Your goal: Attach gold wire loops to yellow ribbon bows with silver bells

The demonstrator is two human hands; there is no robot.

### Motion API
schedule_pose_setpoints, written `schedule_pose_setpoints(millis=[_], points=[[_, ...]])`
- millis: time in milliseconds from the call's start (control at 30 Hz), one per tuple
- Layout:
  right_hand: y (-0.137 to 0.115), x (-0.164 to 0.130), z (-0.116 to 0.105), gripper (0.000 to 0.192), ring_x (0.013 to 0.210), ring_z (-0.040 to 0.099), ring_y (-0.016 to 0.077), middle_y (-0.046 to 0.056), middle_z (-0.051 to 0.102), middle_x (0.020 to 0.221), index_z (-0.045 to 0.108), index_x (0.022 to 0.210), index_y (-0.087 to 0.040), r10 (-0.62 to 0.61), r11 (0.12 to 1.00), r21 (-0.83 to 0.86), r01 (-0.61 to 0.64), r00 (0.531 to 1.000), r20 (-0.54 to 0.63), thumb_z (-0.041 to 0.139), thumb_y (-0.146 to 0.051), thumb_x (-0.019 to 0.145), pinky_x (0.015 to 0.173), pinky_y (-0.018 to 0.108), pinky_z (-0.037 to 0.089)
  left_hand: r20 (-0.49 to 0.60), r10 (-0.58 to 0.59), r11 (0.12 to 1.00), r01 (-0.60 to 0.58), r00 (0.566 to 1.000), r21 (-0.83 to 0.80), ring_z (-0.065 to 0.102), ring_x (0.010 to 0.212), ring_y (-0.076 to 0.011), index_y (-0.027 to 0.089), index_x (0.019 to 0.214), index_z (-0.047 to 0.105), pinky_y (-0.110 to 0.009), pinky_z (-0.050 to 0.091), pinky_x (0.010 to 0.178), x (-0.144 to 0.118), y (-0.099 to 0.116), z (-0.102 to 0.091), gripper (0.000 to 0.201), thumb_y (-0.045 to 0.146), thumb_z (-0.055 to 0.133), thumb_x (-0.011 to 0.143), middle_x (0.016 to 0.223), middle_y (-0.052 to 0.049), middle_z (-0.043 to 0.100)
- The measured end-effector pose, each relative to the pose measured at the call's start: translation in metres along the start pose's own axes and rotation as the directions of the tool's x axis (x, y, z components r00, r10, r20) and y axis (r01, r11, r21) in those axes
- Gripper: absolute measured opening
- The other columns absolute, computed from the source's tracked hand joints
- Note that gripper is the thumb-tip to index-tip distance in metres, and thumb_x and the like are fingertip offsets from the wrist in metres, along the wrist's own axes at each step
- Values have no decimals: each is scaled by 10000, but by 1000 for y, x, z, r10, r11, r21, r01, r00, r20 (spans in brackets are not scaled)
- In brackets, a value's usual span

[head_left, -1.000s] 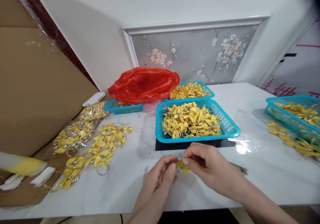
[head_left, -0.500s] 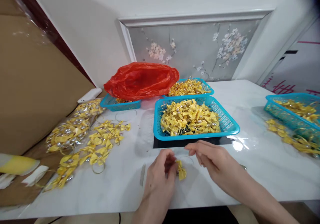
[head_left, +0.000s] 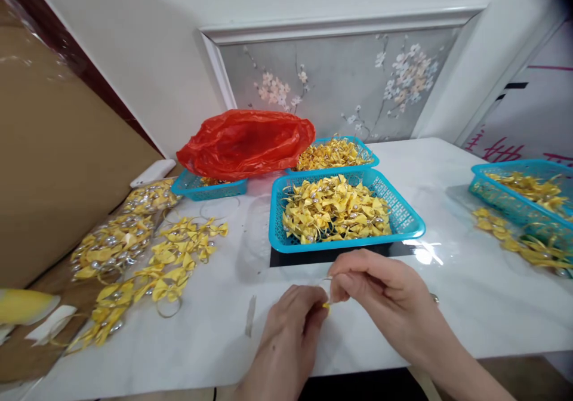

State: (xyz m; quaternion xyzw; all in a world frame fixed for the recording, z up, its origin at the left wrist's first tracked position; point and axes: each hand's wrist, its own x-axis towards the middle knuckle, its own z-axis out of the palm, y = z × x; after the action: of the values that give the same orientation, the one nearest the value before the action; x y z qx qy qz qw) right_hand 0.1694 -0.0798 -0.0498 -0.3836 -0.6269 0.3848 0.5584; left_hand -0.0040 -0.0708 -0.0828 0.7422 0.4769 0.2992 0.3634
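Note:
My left hand (head_left: 293, 332) is closed around a small yellow ribbon bow (head_left: 326, 306); only a bit of yellow shows past the fingertips. Across from it, my right hand (head_left: 385, 302) pinches a thin pale strand (head_left: 327, 279) that runs toward the bow. Both hands are close together just above the white table, fingertips almost meeting. Behind them stands a blue plastic basket (head_left: 347, 245) heaped with yellow bows (head_left: 335, 207) that carry silvery beads. To the left, a row of similar bows (head_left: 172, 264) with thin loops lies on the table.
A red plastic bag (head_left: 246, 144) covers part of a blue basket (head_left: 210, 192) at the back left. Another filled basket (head_left: 333, 156) stands behind the middle one. At right is a basket (head_left: 514, 195) with bows (head_left: 514, 243) before it. Packed bows (head_left: 111, 240) lie by the cardboard (head_left: 67, 132).
My right hand has closed from loosely spread fingers into a pinch on the strand. My left hand has turned over the bow, hiding most of it. The view has shifted slightly.

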Motion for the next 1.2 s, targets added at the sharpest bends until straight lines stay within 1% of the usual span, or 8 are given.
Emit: schedule_pose_setpoints(millis=[167, 433, 533, 667, 800, 900, 1000, 1200], points=[[0, -2, 19, 183, 602, 588, 95, -42, 610, 680, 630, 987, -251, -97, 992, 66, 103, 991, -89, 481, -147, 994, 590, 186, 490, -24, -64, 995, 62, 998, -71, 601, 672, -185, 212, 722, 630, -289, 470, 683, 4, 1, -1, 205, 219, 520, 896, 720, -7, 660], [23, -27, 59, 186, 626, 568, 113, -14, 597, 694, 599, 845, -222, -387, 918, -54, 392, 919, 79, 465, -116, 918, 687, 210, 515, 151, -269, 920, 300, 951, -253, 642, 742, -212, 205, 782, 673, -291, 516, 683, 8, 2, -16, 468, 532, 396, 969, 780, -37, 703], [39, -41, 65, 240, 619, 556, 132, -10, 568, 656, 591, 751, -238, -309, 942, -75, 327, 933, 184, 468, -206, 954, 670, 229, 510, 235, -277, 895, 339, 932, -291, 654, 850, -228, 184, 629, 674, -304, 506, 772, 15, 1, -17, 549, 569, 434, 939, 891, -67, 701], [49, -50, 65, 245, 590, 529, 126, -22, 551, 622, 573, 713, -239, -278, 950, -73, 304, 928, 250, 539, -243, 955, 606, 210, 468, 313, -232, 898, 327, 921, -295, 626, 804, -202, 152, 604, 724, -284, 479, 702, 21, 2, -19, 404, 449, 621, 857, 932, -72, 652], [41, -48, 48, 215, 621, 518, 122, -16, 584, 689, 585, 822, -240, -236, 967, -46, 250, 949, 208, 466, -259, 1000, 607, 213, 436, 231, -207, 926, 267, 951, -267, 572, 766, -196, 157, 594, 671, -293, 440, 685, 20, 6, -22, 352, 391, 609, 850, 820, -50, 607], [26, -39, 27, 161, 615, 435, 128, -3, 543, 738, 583, 972, -233, -70, 985, 165, 49, 990, 125, 451, -308, 1027, 553, 244, 356, 130, -196, 944, 223, 972, -244, 575, 822, -218, 187, 770, 680, -309, 443, 727, 17, 9, -25, 238, 376, 583, 876, 859, -46, 628], [14, -20, 11, 218, 546, 298, 115, -52, 363, 630, 558, 911, -212, 67, 772, 605, -195, 971, 229, 497, -393, 1017, 516, 261, 249, 134, -162, 948, 192, 978, -255, 604, 974, -242, 237, 1025, 692, -336, 469, 845, 14, 12, -28, 200, 325, 643, 852, 1077, -61, 679], [9, 13, 3, 179, 477, 209, 96, -98, 265, 535, 588, 876, -212, 45, 684, 693, -226, 962, 269, 550, -345, 990, 516, 262, 250, 422, 59, 829, 191, 905, -525, 624, 1059, -225, 226, 1214, 616, -369, 468, 937, 10, 17, -30, 296, 294, 590, 928, 1138, -90, 695]])
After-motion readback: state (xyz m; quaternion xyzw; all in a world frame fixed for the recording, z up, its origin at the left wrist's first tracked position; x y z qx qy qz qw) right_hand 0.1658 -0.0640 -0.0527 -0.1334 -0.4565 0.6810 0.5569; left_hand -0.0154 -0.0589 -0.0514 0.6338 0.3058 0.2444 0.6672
